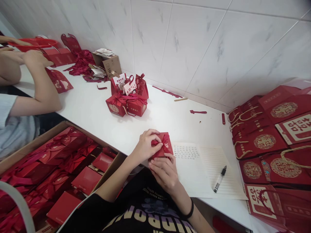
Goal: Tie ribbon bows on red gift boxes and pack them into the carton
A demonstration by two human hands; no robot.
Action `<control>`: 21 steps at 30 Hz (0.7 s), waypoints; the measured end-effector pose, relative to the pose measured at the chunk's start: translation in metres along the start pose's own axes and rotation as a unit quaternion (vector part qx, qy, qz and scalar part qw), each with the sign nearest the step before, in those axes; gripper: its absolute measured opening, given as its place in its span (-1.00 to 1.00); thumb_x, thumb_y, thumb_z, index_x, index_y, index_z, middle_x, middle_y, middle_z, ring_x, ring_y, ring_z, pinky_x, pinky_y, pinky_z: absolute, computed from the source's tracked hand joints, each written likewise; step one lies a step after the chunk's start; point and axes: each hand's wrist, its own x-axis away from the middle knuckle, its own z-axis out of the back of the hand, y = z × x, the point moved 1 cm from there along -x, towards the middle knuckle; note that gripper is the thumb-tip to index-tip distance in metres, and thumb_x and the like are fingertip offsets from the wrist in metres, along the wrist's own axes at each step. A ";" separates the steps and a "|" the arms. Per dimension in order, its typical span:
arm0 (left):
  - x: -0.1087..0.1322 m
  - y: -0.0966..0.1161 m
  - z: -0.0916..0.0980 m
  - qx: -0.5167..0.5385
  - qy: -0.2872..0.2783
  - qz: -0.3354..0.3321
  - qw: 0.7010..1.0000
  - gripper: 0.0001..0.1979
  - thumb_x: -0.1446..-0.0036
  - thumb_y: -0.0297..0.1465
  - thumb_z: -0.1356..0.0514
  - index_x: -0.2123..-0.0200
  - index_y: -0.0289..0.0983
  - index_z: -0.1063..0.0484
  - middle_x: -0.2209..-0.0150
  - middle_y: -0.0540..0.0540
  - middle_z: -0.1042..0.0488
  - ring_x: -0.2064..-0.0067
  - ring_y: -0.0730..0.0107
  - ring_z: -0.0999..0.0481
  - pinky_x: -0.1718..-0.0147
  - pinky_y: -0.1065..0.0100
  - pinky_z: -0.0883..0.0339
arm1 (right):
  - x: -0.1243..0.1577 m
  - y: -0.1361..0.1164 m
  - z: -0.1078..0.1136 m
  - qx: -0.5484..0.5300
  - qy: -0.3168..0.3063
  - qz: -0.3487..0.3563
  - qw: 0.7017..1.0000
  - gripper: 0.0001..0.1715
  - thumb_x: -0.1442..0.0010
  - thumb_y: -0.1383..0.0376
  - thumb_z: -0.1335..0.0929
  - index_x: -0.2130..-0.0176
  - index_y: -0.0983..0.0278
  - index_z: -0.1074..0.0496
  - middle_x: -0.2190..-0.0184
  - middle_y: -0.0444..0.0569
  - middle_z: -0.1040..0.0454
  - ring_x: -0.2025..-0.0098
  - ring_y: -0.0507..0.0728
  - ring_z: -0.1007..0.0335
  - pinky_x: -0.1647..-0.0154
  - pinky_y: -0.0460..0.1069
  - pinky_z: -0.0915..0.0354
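A small red gift box (169,138) stands at the table's near edge, in front of my body. Across its top runs a dark red ribbon (166,140), which the fingers of my left hand (148,144) pinch near the middle. From the near side, my right hand (166,171) wraps its fingers round the box and steadies it. My hands cover much of the box's left and near sides. Just to the right lies an open notebook (187,171) with handwriting on its left page, and a pen (220,179) rests on the right page.
Finished-looking red boxes with ribbons (127,100) stand mid-table. Stacked red gift bags (264,142) fill the right side. A carton (63,125) of red boxes sits lower left. Another person's arm (36,87) works at far left, near loose ribbons (85,61) and a small cardboard box (113,65).
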 end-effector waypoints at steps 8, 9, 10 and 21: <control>-0.001 -0.001 0.001 -0.008 -0.011 0.000 1.000 -0.97 -0.06 -0.46 -0.21 0.42 -0.24 -0.44 0.06 -0.06 -0.39 -0.03 0.23 -0.35 -0.08 0.05 -0.15 | 0.005 0.019 0.037 0.001 0.066 -0.334 0.940 -0.67 -0.31 0.10 -0.19 0.33 0.26 -0.33 0.41 -0.02 -0.37 0.35 0.17 -0.29 0.32 0.05 -0.21; -0.001 -0.001 0.001 -0.007 -0.012 0.000 1.000 -0.97 -0.05 -0.46 -0.21 0.42 -0.24 -0.44 0.06 -0.05 -0.39 -0.03 0.24 -0.35 -0.08 0.06 -0.15 | 0.008 0.023 0.041 -0.017 0.020 -0.399 0.916 -0.61 -0.31 0.08 -0.17 0.42 0.25 -0.31 0.48 -0.06 -0.34 0.41 0.14 -0.26 0.36 0.02 -0.18; -0.001 -0.001 0.001 -0.005 -0.012 0.000 1.000 -0.97 -0.05 -0.47 -0.21 0.42 -0.24 -0.44 0.06 -0.05 -0.39 -0.02 0.24 -0.35 -0.08 0.06 -0.15 | 0.010 0.027 0.042 -0.056 -0.035 -0.444 0.894 -0.55 -0.30 0.03 -0.17 0.48 0.25 -0.28 0.52 -0.08 -0.31 0.45 0.13 -0.23 0.39 0.00 -0.15; -0.003 0.002 0.002 -0.016 -0.026 0.017 0.999 -0.94 -0.01 -0.50 -0.21 0.46 -0.25 -0.43 0.06 -0.05 -0.39 -0.01 0.22 -0.35 -0.07 0.03 -0.14 | 0.017 0.036 0.055 -0.241 -0.135 -0.482 0.832 -0.51 -0.16 -0.02 -0.27 0.57 0.24 -0.12 0.59 -0.17 -0.15 0.49 0.06 -0.08 0.44 -0.06 -0.07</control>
